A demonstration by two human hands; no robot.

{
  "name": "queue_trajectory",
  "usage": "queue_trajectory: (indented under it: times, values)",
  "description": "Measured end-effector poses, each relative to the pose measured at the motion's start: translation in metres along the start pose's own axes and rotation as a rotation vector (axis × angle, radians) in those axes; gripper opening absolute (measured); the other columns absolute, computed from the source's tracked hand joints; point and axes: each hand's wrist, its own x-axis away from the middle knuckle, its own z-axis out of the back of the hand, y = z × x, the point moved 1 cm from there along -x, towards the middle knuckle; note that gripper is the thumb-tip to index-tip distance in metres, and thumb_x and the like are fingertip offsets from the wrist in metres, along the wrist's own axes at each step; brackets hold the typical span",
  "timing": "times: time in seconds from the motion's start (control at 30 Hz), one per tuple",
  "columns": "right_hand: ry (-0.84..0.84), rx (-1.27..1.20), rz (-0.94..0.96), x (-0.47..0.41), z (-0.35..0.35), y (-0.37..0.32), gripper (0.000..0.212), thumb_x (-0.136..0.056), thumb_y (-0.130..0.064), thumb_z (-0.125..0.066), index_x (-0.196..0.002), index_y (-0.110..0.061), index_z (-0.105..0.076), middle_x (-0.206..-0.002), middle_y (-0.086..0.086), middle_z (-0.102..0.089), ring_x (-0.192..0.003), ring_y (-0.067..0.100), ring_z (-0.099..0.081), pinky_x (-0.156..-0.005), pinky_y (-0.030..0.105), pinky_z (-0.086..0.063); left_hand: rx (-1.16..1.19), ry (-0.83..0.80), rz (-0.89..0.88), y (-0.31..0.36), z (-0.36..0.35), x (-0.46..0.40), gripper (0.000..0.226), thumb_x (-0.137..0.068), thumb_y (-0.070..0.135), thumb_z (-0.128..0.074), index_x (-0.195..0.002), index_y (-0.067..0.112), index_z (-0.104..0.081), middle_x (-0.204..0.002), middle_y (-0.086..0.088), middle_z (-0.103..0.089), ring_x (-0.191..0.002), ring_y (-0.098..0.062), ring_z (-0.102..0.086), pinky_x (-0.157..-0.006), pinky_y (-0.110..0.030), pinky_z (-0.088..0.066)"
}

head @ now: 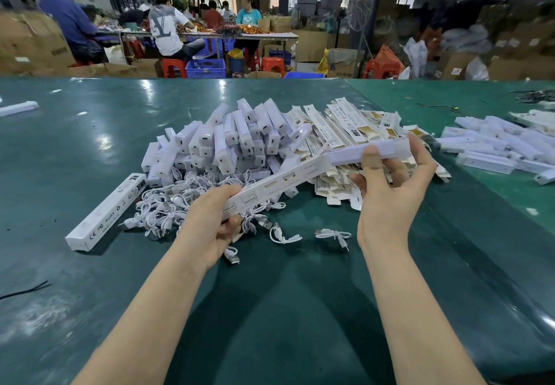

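We gripped the box point(279, 182) in our left hand point(210, 219), fingers curled round its near end, and held the bar point(360, 152) in our right hand point(393, 195), thumb on top. Both hung above the table point(285, 294) at mid-frame, with the bar running toward 2 o'clock from the box mouth. We judged that a skewed push could jam the bar or crush the mouth. A slack grip could drop it onto the cables point(168, 204) at 9 o'clock.

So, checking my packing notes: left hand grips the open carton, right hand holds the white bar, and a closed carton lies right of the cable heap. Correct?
Not quite: the head view shows the closed carton left of the cable heap. The left hand does grip the open carton and the right hand the white bar.
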Motion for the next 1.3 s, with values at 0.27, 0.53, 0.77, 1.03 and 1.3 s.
queue_trajectory:
  times: [0.27,0.53,0.77,1.03,1.3]
  values:
    - [-0.072,-0.118,-0.249,-0.009,0.005,0.002,0.042,-0.094,-0.01,-0.062,-0.117,-0.041,-0.047,-0.098,-0.007,-0.066,-0.081,0.01,-0.065,-0.068,0.023,-0.051,0.064,-0.025,-0.098,0.001,0.001,0.001,0.016,-0.091,0.023,-0.067,-0.078,0.017,-0.058,-0.062,0.004,-0.063,-0.039,-0.006,-0.041,-0.032,-0.012,-0.032]
    - [-0.223,-0.106,-0.227,-0.016,0.012,0.002,0.046,-0.098,-0.01,-0.055,-0.124,-0.046,-0.043,-0.106,-0.012,-0.064,-0.085,0.006,-0.06,-0.073,0.024,-0.051,-0.034,-0.135,-0.088,0.001,-0.004,0.007,0.044,-0.055,0.043,-0.083,-0.08,0.019,-0.056,-0.069,0.005,-0.066,-0.042,-0.006,-0.043,-0.034,-0.013,-0.033]
    - [-0.139,-0.119,-0.347,-0.019,0.013,0.009,0.046,-0.099,-0.003,-0.05,-0.131,-0.036,-0.044,-0.097,0.003,-0.056,-0.063,0.007,-0.054,-0.061,0.022,-0.048,-0.074,-0.153,-0.049,-0.003,-0.006,0.008,0.031,-0.058,0.04,-0.082,-0.073,0.021,-0.063,-0.063,0.009,-0.065,-0.043,-0.004,-0.049,-0.037,-0.012,-0.039]
    - [-0.23,0.087,-0.305,-0.006,0.001,0.023,0.032,-0.098,-0.018,-0.055,-0.119,-0.042,-0.052,-0.102,-0.014,-0.065,-0.082,-0.004,-0.063,-0.071,0.021,-0.05,-0.05,-0.135,-0.032,-0.005,-0.01,0.011,0.039,-0.063,0.038,-0.08,-0.085,0.015,-0.058,-0.067,0.006,-0.068,-0.043,-0.004,-0.048,-0.034,-0.011,-0.038]
    - [-0.115,0.215,-0.285,0.004,-0.004,0.022,0.012,-0.096,-0.026,-0.058,-0.108,-0.025,-0.061,-0.109,-0.01,-0.064,-0.097,0.001,-0.059,-0.099,0.034,-0.049,0.032,-0.103,0.039,-0.004,-0.009,0.011,0.02,-0.086,0.029,-0.073,-0.085,0.015,-0.058,-0.062,0.008,-0.068,-0.04,-0.002,-0.045,-0.032,-0.008,-0.034]
